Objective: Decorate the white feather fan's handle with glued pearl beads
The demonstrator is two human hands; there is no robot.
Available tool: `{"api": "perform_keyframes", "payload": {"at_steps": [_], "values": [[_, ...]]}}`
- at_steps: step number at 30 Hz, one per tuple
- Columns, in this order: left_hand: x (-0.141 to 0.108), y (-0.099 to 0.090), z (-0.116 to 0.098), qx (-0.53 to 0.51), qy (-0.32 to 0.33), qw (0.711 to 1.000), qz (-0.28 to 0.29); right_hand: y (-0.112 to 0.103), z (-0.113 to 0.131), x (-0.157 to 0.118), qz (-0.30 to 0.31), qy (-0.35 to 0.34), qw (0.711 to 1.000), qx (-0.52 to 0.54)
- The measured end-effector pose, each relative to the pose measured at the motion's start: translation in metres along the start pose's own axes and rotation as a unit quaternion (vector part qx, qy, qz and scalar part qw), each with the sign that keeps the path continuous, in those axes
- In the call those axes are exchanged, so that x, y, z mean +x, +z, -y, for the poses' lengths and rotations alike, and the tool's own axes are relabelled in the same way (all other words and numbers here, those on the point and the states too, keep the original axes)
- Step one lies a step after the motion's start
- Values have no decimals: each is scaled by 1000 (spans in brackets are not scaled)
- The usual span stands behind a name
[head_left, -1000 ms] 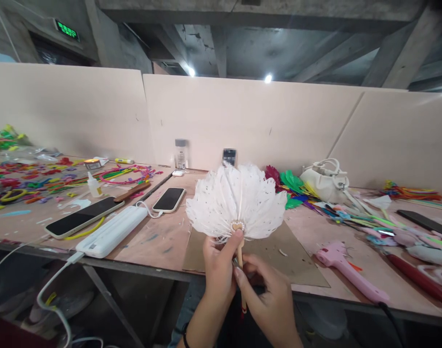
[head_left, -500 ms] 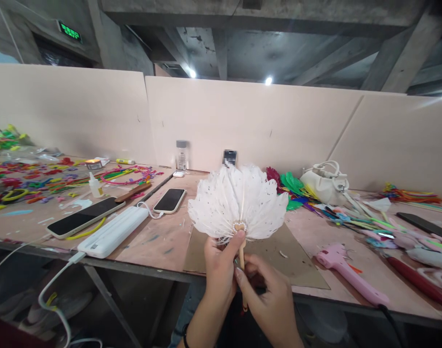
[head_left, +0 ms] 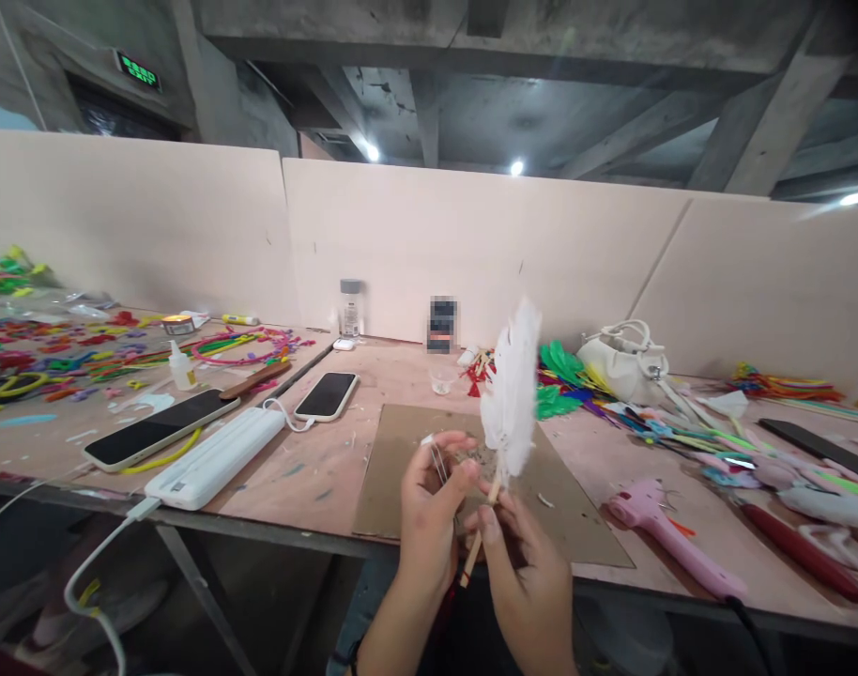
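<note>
A white feather fan [head_left: 512,390] is held upright above a brown cardboard sheet [head_left: 393,460], turned nearly edge-on. Its light wooden handle [head_left: 475,554] slants down between my hands, with a bit of red at the lower end. My right hand [head_left: 524,563] is closed on the handle, thumb in front. Just left of it, my left hand [head_left: 433,512] has its fingers curled, the thumb and fingertips beside the handle top. Something thin and pale shows among the left fingers; whether that hand grips anything is unclear.
On the right lie a pink glue gun [head_left: 672,540], red-handled pliers [head_left: 802,549] and a white bag [head_left: 622,361]. Leftward are a power bank [head_left: 218,455], phones [head_left: 327,396], a glue bottle [head_left: 182,366] and colourful pieces. A small clear cup [head_left: 441,379] stands behind the cardboard.
The fan has turned from facing me to almost edge-on and moved slightly right. My left thumb has left the fan's heart centre. The small cup and red tassels behind have come into view.
</note>
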State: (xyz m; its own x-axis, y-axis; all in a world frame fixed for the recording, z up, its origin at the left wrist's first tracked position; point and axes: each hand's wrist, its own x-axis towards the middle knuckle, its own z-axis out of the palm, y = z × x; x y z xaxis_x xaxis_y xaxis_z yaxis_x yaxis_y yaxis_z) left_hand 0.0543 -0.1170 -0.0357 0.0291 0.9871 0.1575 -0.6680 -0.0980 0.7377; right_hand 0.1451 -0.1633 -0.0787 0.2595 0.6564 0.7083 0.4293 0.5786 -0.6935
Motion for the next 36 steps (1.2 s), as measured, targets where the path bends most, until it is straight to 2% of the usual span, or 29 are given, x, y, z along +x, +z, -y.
{"api": "perform_keyframes", "payload": {"at_steps": [4,10,15,19,26,33,36], "values": [[0,4,-4,-8,-41,999,-2,-3,-3,-2,38,20,998,41],[0,4,-2,11,-89,995,37,-8,2,1,121,60,984,118],[2,3,-2,17,-105,994,36,-12,7,7,175,91,964,177],[1,7,-5,42,-115,992,6,-13,8,9,193,114,955,192],[2,9,-1,56,-79,994,-50,-15,6,9,212,122,952,183],[2,6,3,50,-60,996,-39,-18,3,9,225,133,945,198],[2,7,5,28,-30,998,-46,-19,5,10,224,132,945,199]]}}
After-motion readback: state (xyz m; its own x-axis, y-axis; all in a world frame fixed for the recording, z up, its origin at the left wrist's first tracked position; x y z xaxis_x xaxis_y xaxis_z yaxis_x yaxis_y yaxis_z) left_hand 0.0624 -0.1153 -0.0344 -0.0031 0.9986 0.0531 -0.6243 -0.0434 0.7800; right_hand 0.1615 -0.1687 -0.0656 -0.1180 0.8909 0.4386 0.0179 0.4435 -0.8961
